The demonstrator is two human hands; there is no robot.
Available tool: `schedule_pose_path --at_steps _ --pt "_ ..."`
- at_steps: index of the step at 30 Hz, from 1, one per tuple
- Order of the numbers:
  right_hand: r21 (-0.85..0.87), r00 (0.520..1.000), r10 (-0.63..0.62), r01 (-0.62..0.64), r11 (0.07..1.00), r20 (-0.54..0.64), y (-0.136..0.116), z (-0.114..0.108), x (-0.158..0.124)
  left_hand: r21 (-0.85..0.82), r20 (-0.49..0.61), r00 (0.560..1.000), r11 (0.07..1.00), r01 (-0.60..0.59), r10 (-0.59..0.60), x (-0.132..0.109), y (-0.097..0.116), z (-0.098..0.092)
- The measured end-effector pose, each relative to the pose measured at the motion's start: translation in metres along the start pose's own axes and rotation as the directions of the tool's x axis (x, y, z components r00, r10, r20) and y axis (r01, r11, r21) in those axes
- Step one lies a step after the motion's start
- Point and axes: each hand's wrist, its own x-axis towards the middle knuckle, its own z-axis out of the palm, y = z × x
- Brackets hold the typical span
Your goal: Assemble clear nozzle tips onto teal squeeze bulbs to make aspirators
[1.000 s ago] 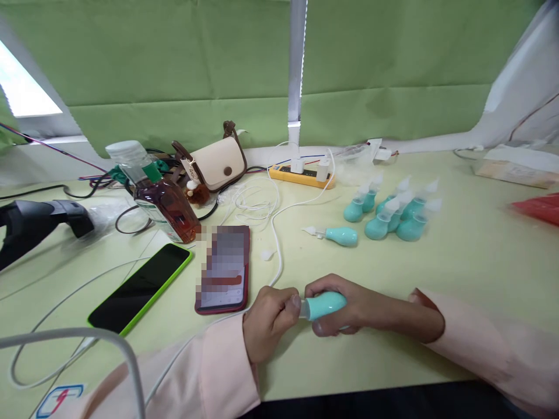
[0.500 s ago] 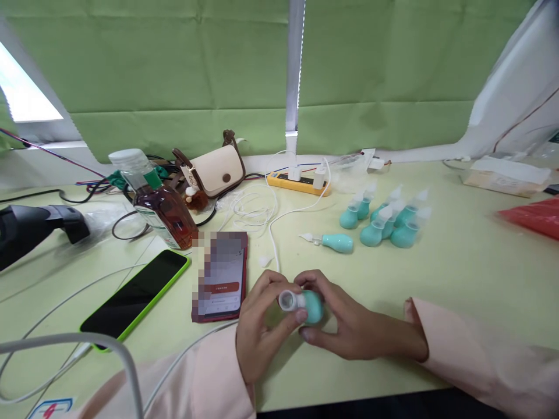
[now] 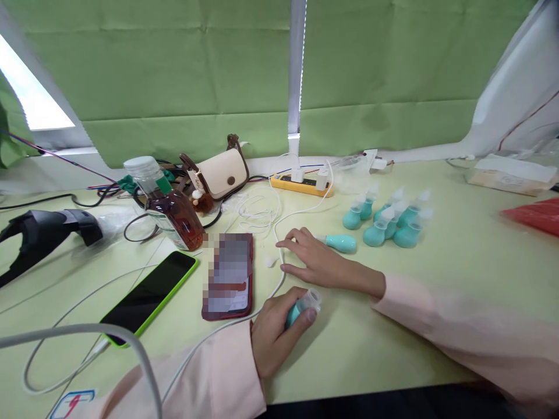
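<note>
My left hand (image 3: 279,329) is wrapped round a teal nasal aspirator bulb (image 3: 297,311), its clear open collar pointing up and to the right. Farther forward, my right hand (image 3: 314,259) is stretched out over the table with fingers apart and nothing between them. Just left of its fingertips lies a small translucent nozzle tip (image 3: 271,262). Behind that hand a teal aspirator (image 3: 341,243) rests on its side, its nozzle end hidden by the hand. Several more teal aspirators with clear tips (image 3: 407,233) stand upright in a group to the right.
A white cable (image 3: 279,278) runs between the nozzle tip and my right hand. Left of my hands lie a red-cased phone (image 3: 229,276) and a green-cased phone (image 3: 151,297). Beyond are a bottle of brown liquid (image 3: 174,215), a cream handbag (image 3: 224,174) and a yellow power strip (image 3: 297,185).
My right hand has let go of the aspirator bulb and moved forward and left toward the nozzle tip. My left hand keeps the bulb and has turned it, collar now facing up and right.
</note>
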Motion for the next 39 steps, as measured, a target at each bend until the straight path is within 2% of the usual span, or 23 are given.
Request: schedule_pose_path --at_steps 4,7,10,12,14,16,18,22,26,29,32,36,39 --pt "-0.192 0.996 -0.005 0.021 0.981 0.084 0.0 0.017 0.019 -0.155 -0.057 0.994 0.985 0.08 -0.09 0.0 -0.003 0.0" --pt "-0.188 0.999 -0.046 0.05 0.981 0.027 0.002 0.023 0.022 -0.284 -0.101 0.988 0.955 0.081 -0.114 -0.001 -0.005 0.001" --pt "-0.041 0.993 -0.084 0.081 0.996 -0.079 0.006 0.011 0.014 -0.368 -0.098 0.988 0.927 0.075 -0.119 -0.001 -0.005 0.001" --pt "0.133 0.993 -0.08 0.09 0.987 -0.083 0.009 -0.003 0.003 -0.416 -0.099 0.987 0.907 0.072 -0.123 0.0 -0.005 0.002" --pt "0.294 0.999 -0.022 0.031 0.955 -0.035 0.012 -0.017 -0.012 -0.456 -0.11 0.985 0.887 0.072 -0.137 0.001 -0.006 0.002" --pt "0.371 0.996 0.083 -0.068 0.926 -0.025 0.014 -0.026 -0.03 -0.467 -0.111 0.98 0.879 0.095 -0.165 0.003 -0.007 0.002" --pt "0.451 0.993 0.116 -0.113 0.885 0.022 0.015 -0.029 -0.045 -0.433 -0.101 0.976 0.892 0.132 -0.194 0.005 -0.008 0.002" --pt "0.515 0.996 0.022 -0.066 0.854 0.091 0.015 -0.025 -0.061 -0.303 -0.131 0.971 0.941 0.152 -0.199 0.007 -0.008 0.001" --pt "0.427 0.99 -0.084 0.027 0.904 0.117 0.013 -0.029 -0.064 -0.145 -0.142 0.984 0.985 0.088 -0.109 0.007 -0.007 0.001" --pt "0.315 0.965 -0.158 0.087 0.945 0.208 0.008 -0.038 -0.066 0.021 -0.119 0.993 1.0 -0.021 0.023 0.006 -0.007 0.001" --pt "0.179 0.941 -0.177 0.129 0.975 0.287 0.0 -0.044 -0.069 0.139 -0.077 0.99 0.985 -0.106 0.118 0.004 -0.009 0.002" --pt "0.116 0.935 -0.177 0.148 0.982 0.308 -0.003 -0.044 -0.071 0.185 -0.054 0.987 0.973 -0.139 0.152 0.004 -0.011 0.001" --pt "0.19 0.94 -0.167 0.114 0.975 0.297 -0.001 -0.041 -0.069 0.187 -0.058 0.987 0.973 -0.136 0.15 0.003 -0.011 0.001"
